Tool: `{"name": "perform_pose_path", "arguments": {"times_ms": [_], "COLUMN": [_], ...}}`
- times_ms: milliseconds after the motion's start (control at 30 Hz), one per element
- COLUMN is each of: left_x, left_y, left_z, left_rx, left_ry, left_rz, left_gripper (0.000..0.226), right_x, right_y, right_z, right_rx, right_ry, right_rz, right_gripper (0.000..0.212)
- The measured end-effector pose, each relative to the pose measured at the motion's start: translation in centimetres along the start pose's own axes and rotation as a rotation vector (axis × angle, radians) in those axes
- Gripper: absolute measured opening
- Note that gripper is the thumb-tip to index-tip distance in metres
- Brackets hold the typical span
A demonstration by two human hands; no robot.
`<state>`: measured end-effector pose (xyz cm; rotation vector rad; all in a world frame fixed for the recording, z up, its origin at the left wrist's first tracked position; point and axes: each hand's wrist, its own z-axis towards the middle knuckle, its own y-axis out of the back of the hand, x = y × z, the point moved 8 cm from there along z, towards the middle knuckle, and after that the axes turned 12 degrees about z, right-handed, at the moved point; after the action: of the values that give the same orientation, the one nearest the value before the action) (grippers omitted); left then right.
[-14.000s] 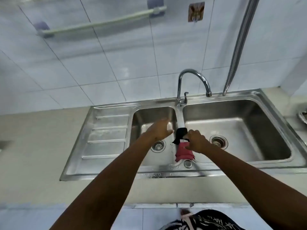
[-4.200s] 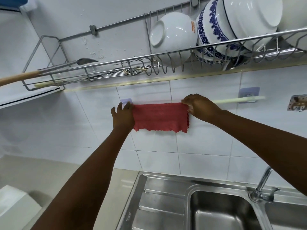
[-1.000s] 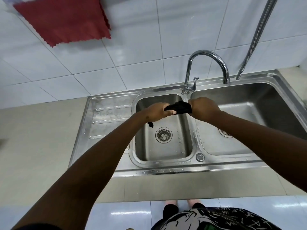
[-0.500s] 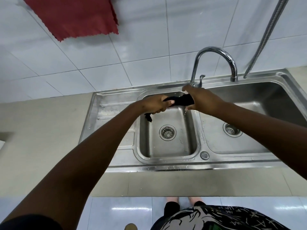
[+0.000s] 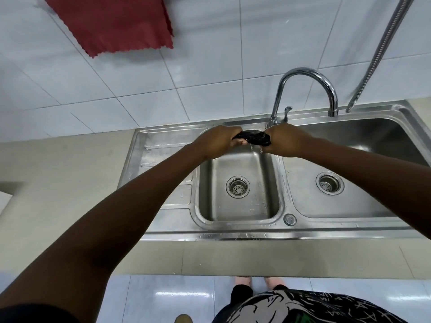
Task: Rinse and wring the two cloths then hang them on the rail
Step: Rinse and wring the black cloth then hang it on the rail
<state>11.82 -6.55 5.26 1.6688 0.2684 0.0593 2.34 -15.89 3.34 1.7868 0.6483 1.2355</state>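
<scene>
Black cloth [image 5: 254, 138] twisted btwn left hand [image 5: 218, 142] & right hand [image 5: 284, 141], both fists clenched on it, above left basin [image 5: 238, 206]. Red cloth [image 5: 116, 22] hangs on wall, upper left. Faucet [image 5: 305, 89] just behind.

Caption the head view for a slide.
Both hands, left and right, wring the black cloth over the sink; red cloth hangs above.
</scene>
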Motion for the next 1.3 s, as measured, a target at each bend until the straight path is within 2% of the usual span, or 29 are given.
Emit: {"name": "perform_pose_path", "arguments": {"times_ms": [133, 267, 333, 433, 500, 533, 600, 667, 767, 867, 933, 1000, 1067, 1167, 1300], "left_x": [-0.2, -0.2, -0.1, 0.7, 1.3, 1.7, 2.5, 2.8, 3.1, 2.7, 2.7, 2.7, 2.4, 1.7, 1.7], "left_y": [1.2, 1.8, 1.8, 1.5, 1.1, 0.7, 0.0, 0.0, 1.4, 2.3, 2.7, 3.0, 3.4, 3.8, 4.1], "left_z": [-0.9, -1.3, -1.1, -1.1, -1.4, -1.6, -1.9, -1.8, -1.3, -0.6, -0.4, -0.9, -1.4, -1.8, -2.1], "left_rx": [-0.201, -0.255, -0.172, 0.040, 0.199, 0.279, 0.412, 0.476, 0.374, 0.239, 0.123, 0.007, -0.102, -0.252, -0.349], "left_ry": [-0.021, -0.007, 0.014, 0.073, 0.122, 0.153, 0.208, 0.201, 0.123, 0.043, 0.018, 0.022, 0.016, -0.018, -0.034], "left_rz": [0.177, 0.209, 0.116, -0.199, -0.425, -0.527, -0.663, -0.683, -0.438, -0.113, -0.041, 0.019, 0.157, 0.300, 0.330], "left_gripper": [0.025, 0.030, 0.029, 0.023, 0.025, 0.026, 0.026, 0.024, 0.024, 0.025, 0.027, 0.029, 0.029, 0.028, 0.017], "right_x": [0.3, 1.0, 1.3, 2.3, 3.1, 3.6, 4.4, 4.2, 3.6, 3.5, 3.5, 3.6, 3.3, 2.7, 3.4], "right_y": [-0.1, 0.2, 0.7, 1.6, 2.3, 2.5, 2.7, 2.1, 1.3, 1.7, 1.8, 1.4, 1.1, -0.1, -1.9], "right_z": [0.2, 0.0, 0.2, 0.3, -0.1, -0.2, -0.5, -0.1, 0.6, 1.0, 1.1, 1.1, 0.8, 0.0, -0.7], "right_rx": [0.104, 0.191, 0.126, -0.027, -0.083, -0.103, -0.129, -0.106, -0.037, -0.068, -0.073, -0.026, 0.000, 0.007, 0.122], "right_ry": [-0.077, -0.078, -0.028, 0.071, 0.127, 0.166, 0.220, 0.165, 0.049, 0.008, -0.023, -0.039, -0.094, -0.209, -0.270], "right_rz": [0.144, 0.243, 0.243, 0.140, 0.062, 0.037, -0.026, -0.078, -0.017, 0.008, 0.015, 0.096, 0.271, 0.696, 1.077], "right_gripper": [0.017, 0.019, 0.022, 0.021, 0.048, 0.048, 0.031, 0.026, 0.019, 0.038, 0.039, 0.030, 0.021, 0.008, 0.016]}}
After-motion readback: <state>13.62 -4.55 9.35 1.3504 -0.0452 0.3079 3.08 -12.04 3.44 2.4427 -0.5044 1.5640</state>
